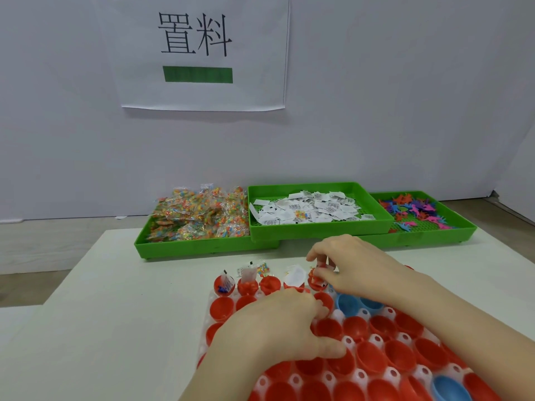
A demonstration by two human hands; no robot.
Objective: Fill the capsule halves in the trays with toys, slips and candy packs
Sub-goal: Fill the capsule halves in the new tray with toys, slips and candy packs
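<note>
Our right hand [351,270] pinches a small bundle of red and white items [318,274] between curled fingertips, pressing it into a red plastic capsule half [315,285] in the far row of the white moulded holding tray [359,374]; exactly what the bundle holds we cannot tell, since the fingers cover most of it. Our left hand [275,328] lies on the same tray nearer to us, fingers curled down onto the red halves there, seemingly steadying the tray, though whether it grips anything is hidden. We judge that the far row is being filled from the left: the four halves left of the right hand already show white slips, candy packs or toys poking out, while the rows nearer to us, red with a few blue halves [348,303], sit empty. Beyond the holding tray stand three green plastic supply trays: clear candy packs with coloured beads [199,217] to the left, white printed paper slips [307,211] in the middle, small coloured plastic toys [414,211] to the right. Next we would release the bundle, then reach beyond the holding tray for fresh pieces for the next half to the right.
</note>
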